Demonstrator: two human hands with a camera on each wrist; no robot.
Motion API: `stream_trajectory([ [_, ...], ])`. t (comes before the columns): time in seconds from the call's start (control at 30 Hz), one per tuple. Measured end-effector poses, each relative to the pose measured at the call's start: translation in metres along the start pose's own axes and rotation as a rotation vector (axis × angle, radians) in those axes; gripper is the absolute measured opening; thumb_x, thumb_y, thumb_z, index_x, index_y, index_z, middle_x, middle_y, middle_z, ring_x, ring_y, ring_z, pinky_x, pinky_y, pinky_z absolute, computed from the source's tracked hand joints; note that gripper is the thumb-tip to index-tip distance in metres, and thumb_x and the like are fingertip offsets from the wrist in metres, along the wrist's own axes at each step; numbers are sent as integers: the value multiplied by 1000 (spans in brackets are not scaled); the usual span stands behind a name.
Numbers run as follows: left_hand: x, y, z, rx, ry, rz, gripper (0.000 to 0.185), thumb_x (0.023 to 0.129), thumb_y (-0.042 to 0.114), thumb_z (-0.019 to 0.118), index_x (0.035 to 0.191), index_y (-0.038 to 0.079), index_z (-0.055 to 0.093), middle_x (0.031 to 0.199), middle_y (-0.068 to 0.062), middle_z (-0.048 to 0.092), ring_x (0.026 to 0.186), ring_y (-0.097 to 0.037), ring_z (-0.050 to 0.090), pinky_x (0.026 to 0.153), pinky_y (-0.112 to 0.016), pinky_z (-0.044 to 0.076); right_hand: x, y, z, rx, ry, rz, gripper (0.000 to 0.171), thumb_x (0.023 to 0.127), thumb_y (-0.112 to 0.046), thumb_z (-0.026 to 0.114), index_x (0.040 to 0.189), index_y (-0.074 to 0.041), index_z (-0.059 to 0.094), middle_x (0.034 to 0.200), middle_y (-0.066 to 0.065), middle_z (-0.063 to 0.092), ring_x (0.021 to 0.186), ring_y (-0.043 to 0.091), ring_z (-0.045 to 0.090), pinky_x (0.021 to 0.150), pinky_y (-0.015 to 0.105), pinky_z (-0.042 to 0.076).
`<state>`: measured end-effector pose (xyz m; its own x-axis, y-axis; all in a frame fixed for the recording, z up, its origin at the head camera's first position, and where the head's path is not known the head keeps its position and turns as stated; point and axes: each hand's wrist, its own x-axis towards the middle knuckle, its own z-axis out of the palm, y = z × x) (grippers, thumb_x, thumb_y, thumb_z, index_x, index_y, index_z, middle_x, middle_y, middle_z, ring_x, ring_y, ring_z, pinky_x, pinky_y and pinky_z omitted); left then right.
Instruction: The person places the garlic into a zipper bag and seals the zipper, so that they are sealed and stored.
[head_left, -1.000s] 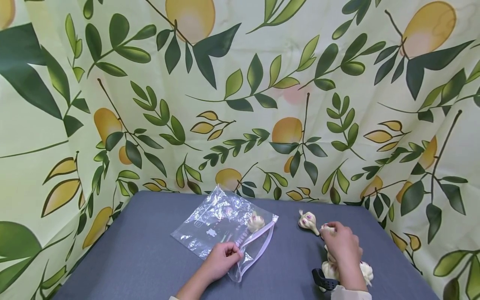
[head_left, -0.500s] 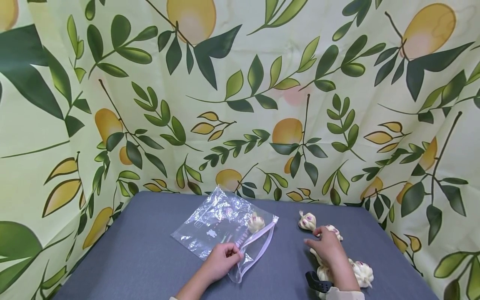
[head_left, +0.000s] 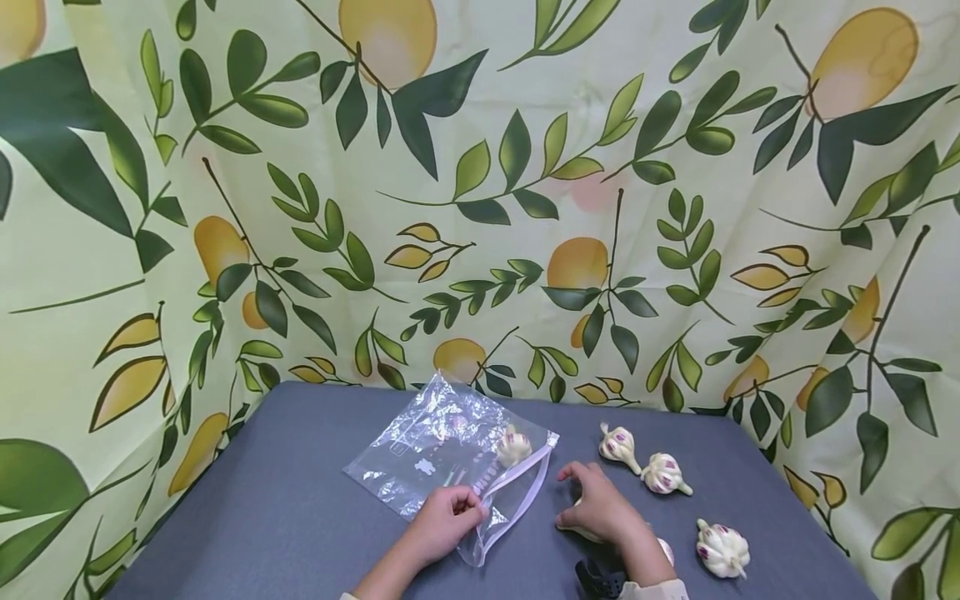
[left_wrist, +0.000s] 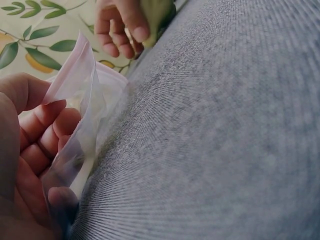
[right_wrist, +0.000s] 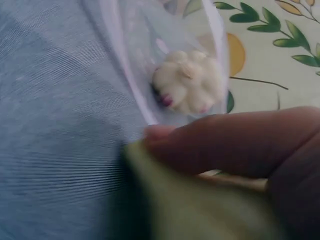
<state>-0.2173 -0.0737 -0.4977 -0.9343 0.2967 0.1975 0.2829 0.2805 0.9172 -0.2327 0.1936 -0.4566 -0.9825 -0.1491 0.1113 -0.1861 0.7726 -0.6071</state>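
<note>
My left hand point(head_left: 444, 521) pinches the open edge of a clear zip bag point(head_left: 405, 446) with a pinkish zip strip; in the left wrist view, thumb and fingers hold its rim point(left_wrist: 75, 75). One garlic bulb point(head_left: 513, 447) lies inside the bag near its mouth, also seen in the right wrist view. To the right of the bag, my right hand point(head_left: 600, 508) grips another garlic bulb point(head_left: 581, 531), mostly hidden under the fingers. Up close in the right wrist view, that bulb is a pale blur below my thumb point(right_wrist: 200, 145).
Loose garlic bulbs lie to the right: one at the back point(head_left: 617, 443), a garlic bulb point(head_left: 663, 473) beside it, and a garlic bulb point(head_left: 722, 548) nearer the front. Another bulb point(head_left: 666, 550) is partly hidden behind my right wrist. A fruit-patterned cloth point(head_left: 480, 250) hangs behind the grey table point(head_left: 300, 483).
My right hand has left the back bulbs and moved left and nearer, towards the bag, with a garlic bulb in its fingers. The left hand and the bag have hardly moved.
</note>
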Motion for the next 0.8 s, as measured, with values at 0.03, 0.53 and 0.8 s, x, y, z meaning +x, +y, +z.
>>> stream_trajectory([
  [0.03,0,0,0,3,1,2,12,86,11,68,77,4,66,61,10,43,54,4,38,54,-16,34,1,0,2,-6,11,-5,51,54,-13,91,96,-15,63,100,7,55,91,23,54,82,40,45],
  [0.53,0,-1,-1,5,-3,33,16,84,18,71,75,6,65,60,10,45,54,2,40,52,-16,35,-8,4,-24,43,-244,-123,55,60,-18,83,110,-10,61,112,10,60,102,27,53,84,39,44],
  [0.8,1,0,-2,-1,-5,28,14,84,17,71,76,7,66,60,10,45,54,2,40,53,-16,36,-8,12,-28,107,-322,-142,46,67,-13,77,110,-8,62,93,3,61,76,12,55,65,25,43],
])
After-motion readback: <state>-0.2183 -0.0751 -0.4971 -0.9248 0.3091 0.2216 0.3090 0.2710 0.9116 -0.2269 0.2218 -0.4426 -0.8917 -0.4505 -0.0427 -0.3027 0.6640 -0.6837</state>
